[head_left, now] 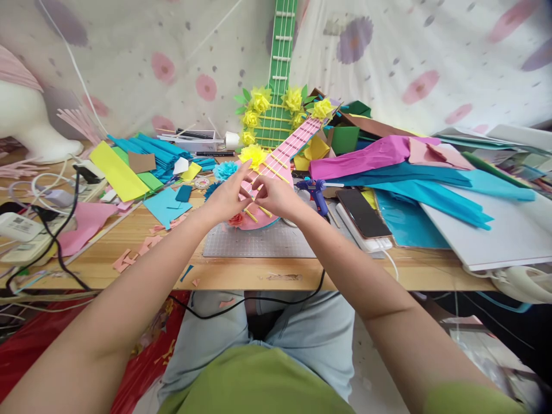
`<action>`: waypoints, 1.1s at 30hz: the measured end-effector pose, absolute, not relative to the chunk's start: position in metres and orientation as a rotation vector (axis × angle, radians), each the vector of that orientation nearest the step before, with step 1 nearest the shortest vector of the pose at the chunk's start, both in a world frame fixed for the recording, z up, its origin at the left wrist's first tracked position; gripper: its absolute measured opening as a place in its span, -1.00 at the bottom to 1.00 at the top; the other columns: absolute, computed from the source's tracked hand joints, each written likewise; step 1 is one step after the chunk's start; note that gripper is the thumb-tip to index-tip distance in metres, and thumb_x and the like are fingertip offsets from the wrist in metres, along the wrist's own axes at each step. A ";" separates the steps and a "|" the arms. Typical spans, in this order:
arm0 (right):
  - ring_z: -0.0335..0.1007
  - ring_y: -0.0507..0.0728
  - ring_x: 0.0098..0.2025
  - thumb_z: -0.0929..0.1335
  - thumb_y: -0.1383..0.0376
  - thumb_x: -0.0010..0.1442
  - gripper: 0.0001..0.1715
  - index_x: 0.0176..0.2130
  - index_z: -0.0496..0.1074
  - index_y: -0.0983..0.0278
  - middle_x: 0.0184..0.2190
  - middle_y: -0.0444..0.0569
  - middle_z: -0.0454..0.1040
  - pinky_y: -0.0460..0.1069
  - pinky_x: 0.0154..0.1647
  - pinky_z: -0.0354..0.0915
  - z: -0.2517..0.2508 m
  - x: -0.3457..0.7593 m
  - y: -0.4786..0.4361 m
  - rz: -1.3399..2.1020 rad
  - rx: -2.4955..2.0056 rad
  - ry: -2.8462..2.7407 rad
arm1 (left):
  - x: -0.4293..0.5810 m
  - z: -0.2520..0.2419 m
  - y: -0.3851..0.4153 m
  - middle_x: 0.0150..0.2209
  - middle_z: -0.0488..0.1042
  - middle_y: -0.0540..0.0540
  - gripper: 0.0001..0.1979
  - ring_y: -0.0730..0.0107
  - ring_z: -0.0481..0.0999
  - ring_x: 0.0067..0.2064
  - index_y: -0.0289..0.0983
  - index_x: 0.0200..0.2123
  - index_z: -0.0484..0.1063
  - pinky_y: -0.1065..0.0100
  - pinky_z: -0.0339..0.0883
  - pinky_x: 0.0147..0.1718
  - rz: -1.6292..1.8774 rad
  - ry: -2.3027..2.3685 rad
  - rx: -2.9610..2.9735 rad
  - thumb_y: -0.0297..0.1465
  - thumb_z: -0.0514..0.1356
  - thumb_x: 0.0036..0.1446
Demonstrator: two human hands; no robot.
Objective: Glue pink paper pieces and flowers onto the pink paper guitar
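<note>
A pink paper guitar [285, 175] lies tilted on a grey cutting mat [259, 246], its neck pointing up to the right. White strings and thin yellow sticks cross its body. Yellow [253, 155], light blue [225, 170] and red [236, 219] paper flowers edge it. My left hand [226, 196] is over the guitar's left side, index finger raised, thumb bent inward against the other fingers. Fingertips nearly meeting it, my right hand [278, 197] pinches above the body. Whatever the fingers hold is too small to make out.
A green paper guitar [279, 75] with yellow flowers stands behind. To the right are a blue glue gun [318, 195], a phone [363, 213] and crepe paper [362, 160]. Paper scraps [168, 206] and cables [56, 230] lie left; a black cord [259, 299] hangs over the table edge.
</note>
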State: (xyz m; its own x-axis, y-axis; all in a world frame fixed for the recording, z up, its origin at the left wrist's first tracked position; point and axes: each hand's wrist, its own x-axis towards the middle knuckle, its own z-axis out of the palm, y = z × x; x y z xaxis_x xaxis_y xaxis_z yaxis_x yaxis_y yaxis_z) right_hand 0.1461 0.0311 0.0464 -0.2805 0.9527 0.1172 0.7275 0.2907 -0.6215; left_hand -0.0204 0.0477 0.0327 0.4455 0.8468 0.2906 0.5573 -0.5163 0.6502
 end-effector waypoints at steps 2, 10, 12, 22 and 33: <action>0.43 0.08 -0.33 0.31 0.45 -0.01 -0.73 -0.24 0.31 0.24 -0.42 -0.12 0.50 -0.04 -0.32 0.21 0.042 0.147 0.028 0.634 -1.519 -1.968 | -0.028 0.028 0.048 0.01 0.42 -0.17 -0.31 0.27 0.47 -0.08 -0.19 0.22 0.13 0.23 0.33 -0.08 0.926 1.227 2.354 -0.50 0.19 -0.02; 0.44 0.07 -0.36 0.33 0.36 -0.04 -0.75 -0.30 0.21 0.19 -0.48 -0.23 0.44 -0.02 -0.31 0.26 -0.001 0.147 0.016 0.758 -1.411 -1.422 | -0.034 -0.004 0.028 -0.12 0.45 -0.19 -0.82 0.14 0.38 0.00 -0.27 -0.27 0.47 0.10 0.26 0.03 0.839 1.068 2.857 -0.34 0.19 0.05; 0.44 0.07 -0.36 0.32 0.36 -0.04 -0.75 -0.30 0.20 0.19 -0.48 -0.23 0.44 -0.01 -0.29 0.26 -0.008 0.145 0.015 0.743 -1.400 -1.371 | -0.031 -0.008 0.026 -0.11 0.43 -0.21 -0.83 0.14 0.37 0.01 -0.27 -0.28 0.49 0.10 0.27 0.03 0.832 1.112 2.904 -0.36 0.18 0.05; 0.38 0.06 -0.41 0.31 0.42 -0.03 -0.79 -0.36 0.19 0.20 -0.48 -0.21 0.40 -0.03 -0.34 0.23 -0.012 0.132 0.009 0.717 -1.471 -1.546 | -0.043 -0.012 0.029 -0.21 0.46 -0.16 -0.89 0.17 0.39 -0.07 -0.25 -0.47 0.47 0.13 0.33 -0.07 0.933 1.228 2.944 -0.45 0.14 0.02; 0.40 0.08 -0.34 0.26 0.48 0.01 -0.80 -0.34 0.21 0.22 -0.42 -0.11 0.44 -0.05 -0.31 0.21 -0.004 0.109 0.010 0.585 -1.586 -1.761 | -0.058 -0.014 0.034 -0.28 0.48 -0.12 -0.90 0.25 0.40 -0.13 -0.24 -0.47 0.47 0.19 0.33 -0.11 0.994 1.174 2.864 -0.40 0.18 0.04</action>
State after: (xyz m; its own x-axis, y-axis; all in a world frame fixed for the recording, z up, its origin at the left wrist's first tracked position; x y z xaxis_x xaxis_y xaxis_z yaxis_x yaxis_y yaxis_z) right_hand 0.1094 0.0097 -0.0044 -0.0196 0.9814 0.1907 0.6723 0.1541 -0.7240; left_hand -0.0575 0.0342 -0.0139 0.5538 0.6007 0.5766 0.6676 -0.7342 0.1237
